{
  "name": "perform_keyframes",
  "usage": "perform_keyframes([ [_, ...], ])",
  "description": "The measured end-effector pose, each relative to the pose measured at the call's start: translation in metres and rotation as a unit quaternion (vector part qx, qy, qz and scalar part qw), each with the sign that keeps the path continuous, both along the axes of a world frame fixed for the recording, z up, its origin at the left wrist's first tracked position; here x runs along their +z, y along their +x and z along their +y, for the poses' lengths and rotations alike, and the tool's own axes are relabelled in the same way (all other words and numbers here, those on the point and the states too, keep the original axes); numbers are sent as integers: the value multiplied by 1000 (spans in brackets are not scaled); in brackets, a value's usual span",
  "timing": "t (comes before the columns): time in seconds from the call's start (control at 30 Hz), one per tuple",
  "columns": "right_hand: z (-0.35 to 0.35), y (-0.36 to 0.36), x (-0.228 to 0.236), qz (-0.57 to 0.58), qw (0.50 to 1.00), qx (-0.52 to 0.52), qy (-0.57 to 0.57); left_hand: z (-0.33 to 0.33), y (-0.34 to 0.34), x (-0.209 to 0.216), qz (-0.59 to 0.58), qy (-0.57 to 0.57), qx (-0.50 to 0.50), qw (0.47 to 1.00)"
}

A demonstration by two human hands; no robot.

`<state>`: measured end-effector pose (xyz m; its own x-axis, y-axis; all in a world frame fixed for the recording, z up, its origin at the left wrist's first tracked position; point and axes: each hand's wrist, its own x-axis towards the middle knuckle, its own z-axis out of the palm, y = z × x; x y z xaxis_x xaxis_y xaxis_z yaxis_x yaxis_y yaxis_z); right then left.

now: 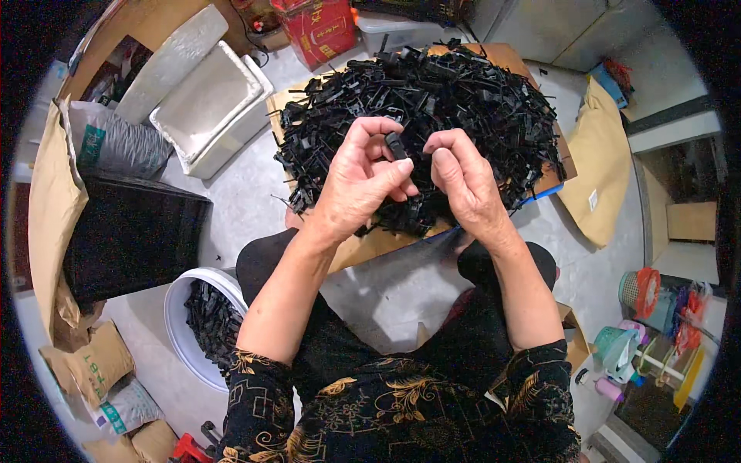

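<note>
Between the thumb and fingers of my left hand (363, 170) is a small black plastic part (396, 145), held upright and slightly tilted. Close beside it on the right, my right hand (463, 170) has its thumb and index finger curled together; whether anything tiny sits in that pinch I cannot make out. Both hands are above the near side of a large heap of black plastic parts (478, 100), which lies on flattened cardboard (363, 253). Many pieces in the heap are thin and tangled.
A white bucket (176, 328) with black parts in it stands by my left knee. Left of the heap are a white foam box (231, 135) and a large black bin (139, 231). A brown paper sack (602, 170) lies to the right. A red box (316, 35) stands behind.
</note>
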<state>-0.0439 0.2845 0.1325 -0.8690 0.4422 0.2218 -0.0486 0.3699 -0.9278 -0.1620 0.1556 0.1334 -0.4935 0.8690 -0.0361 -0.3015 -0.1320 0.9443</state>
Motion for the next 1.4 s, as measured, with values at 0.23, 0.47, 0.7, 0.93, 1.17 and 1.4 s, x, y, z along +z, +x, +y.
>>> perform_keyframes([
  [0.23,-5,-5,-3,-10,999,29,-8,3,6,-4,118,-17,17,993],
  [0.47,-3,-3,0,-38,997,57,19,3,2,-6,202,-54,33,977],
  [0.7,-3,-7,-6,-24,997,59,41,5,2,-4,247,-48,43,967],
  [0.93,-13,-14,-2,-39,998,7,58,6,3,-4,419,-90,88,899],
  [1.17,-18,-21,-16,4,995,-53,85,11,3,-8,510,-43,143,847],
  [1.4,-8,-21,-21,30,999,-31,-28,9,0,-6,110,69,102,986],
])
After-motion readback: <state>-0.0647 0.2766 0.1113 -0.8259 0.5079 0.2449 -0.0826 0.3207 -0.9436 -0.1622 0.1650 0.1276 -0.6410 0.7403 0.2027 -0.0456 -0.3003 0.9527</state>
